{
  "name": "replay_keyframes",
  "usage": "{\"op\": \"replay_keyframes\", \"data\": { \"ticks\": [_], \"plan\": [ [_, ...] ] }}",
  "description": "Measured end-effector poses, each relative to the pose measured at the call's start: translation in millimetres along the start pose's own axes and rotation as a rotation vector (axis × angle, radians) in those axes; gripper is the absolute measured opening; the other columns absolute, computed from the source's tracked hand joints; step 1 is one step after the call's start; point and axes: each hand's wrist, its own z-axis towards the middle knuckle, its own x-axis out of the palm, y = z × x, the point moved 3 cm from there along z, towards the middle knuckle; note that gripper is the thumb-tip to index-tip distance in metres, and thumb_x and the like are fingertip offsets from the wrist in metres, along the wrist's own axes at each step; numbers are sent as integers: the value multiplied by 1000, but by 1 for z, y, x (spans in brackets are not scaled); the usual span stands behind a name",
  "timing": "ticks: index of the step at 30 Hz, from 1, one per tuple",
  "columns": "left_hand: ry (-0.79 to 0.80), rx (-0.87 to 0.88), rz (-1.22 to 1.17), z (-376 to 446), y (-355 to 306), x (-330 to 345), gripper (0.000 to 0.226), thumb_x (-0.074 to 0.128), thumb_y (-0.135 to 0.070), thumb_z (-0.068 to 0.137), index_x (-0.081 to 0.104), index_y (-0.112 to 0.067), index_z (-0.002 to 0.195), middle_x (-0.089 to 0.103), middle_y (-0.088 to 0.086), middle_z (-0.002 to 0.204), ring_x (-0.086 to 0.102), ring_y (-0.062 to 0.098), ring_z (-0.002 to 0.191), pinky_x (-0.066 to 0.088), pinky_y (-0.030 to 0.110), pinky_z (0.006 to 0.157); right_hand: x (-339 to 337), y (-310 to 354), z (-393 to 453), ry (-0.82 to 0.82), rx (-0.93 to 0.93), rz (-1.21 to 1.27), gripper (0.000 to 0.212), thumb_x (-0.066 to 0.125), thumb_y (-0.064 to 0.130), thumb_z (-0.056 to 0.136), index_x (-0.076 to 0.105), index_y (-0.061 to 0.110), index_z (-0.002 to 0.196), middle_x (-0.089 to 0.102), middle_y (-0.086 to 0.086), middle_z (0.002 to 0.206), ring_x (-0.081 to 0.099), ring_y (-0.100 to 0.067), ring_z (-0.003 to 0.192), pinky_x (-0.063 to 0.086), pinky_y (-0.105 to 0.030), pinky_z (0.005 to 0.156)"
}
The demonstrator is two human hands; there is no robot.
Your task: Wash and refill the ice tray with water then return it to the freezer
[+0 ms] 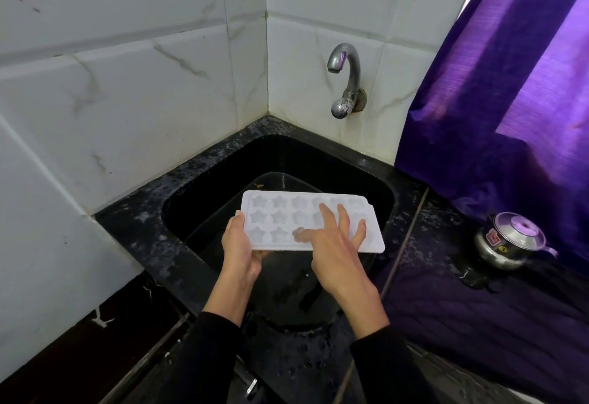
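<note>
A: What is the left hand (239,246) doing?

B: It grips the ice tray (310,220) by its short end at nine o'clock, thumb on the top rim and fingers curled underneath.

A: And the right hand (334,244)?

B: It lies on the tray's top face with its fingers spread and nearly straight. The fingertips (323,207) press among the moulds, and the thumb reaches toward the near row. It holds nothing.

A: How does the tray look?

B: White, slightly translucent plastic, a flat rectangle with rounded corners and a small notch at its two o'clock corner. It has three rows of star-shaped hollows. The right hand covers those on that side. I cannot tell whether the hollows hold water.

A: Where is it?

B: Held up over the sink (376,187), nearly level, its long side running from nine to three o'clock. It touches only the two hands.

A: What lies around it?

B: The sink is a black basin set in a black speckled table (134,222), wet with drops. At twelve o'clock a metal tap (345,78) comes out of the white tiled wall (127,91). At two o'clock hangs a purple curtain (497,91), and at three o'clock a small steel pot (506,241) with a lid stands on the table.
</note>
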Motion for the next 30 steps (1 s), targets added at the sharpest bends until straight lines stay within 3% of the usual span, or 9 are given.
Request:
{"op": "replay_keyframes", "data": {
  "ticks": [5, 21, 26, 30],
  "plan": [
    [1, -9, 5, -1, 0, 3, 37, 35, -37, 102, 56, -13, 121, 68, 13, 112, 67, 33, 101, 53, 55, 88, -2, -2, 1, -11, 22, -23, 73, 44, -22, 75, 58, 29, 126, 0, -14, 161, -25, -35, 145, -19, -60, 111],
    [-22, -21, -3, -2, 1, -2, 39, 34, -36, 102, 56, -10, 121, 69, 13, 111, 67, 33, 99, 57, 50, 79, 5, 3, 6, 1, 13, -37, 67, 46, -20, 78, 61, 27, 122, 1, -13, 162, -25, -35, 144, -22, -55, 109],
    [-25, -28, -8, -3, 3, -4, 40, 36, -36, 102, 56, -8, 121, 68, 15, 113, 67, 34, 100, 56, 52, 82, 5, 2, 4, 15, 7, -78, 67, 46, -19, 77, 63, 29, 120, 8, -12, 161, -20, -35, 146, -19, -59, 111],
    [-30, -37, -14, -4, 6, -3, 40, 36, -37, 102, 55, -8, 122, 68, 15, 113, 67, 33, 100, 58, 47, 73, 5, 0, 3, 10, 19, -73, 67, 47, -21, 75, 63, 28, 117, 9, -12, 160, -19, -35, 146, -18, -61, 111]
  ]
}}
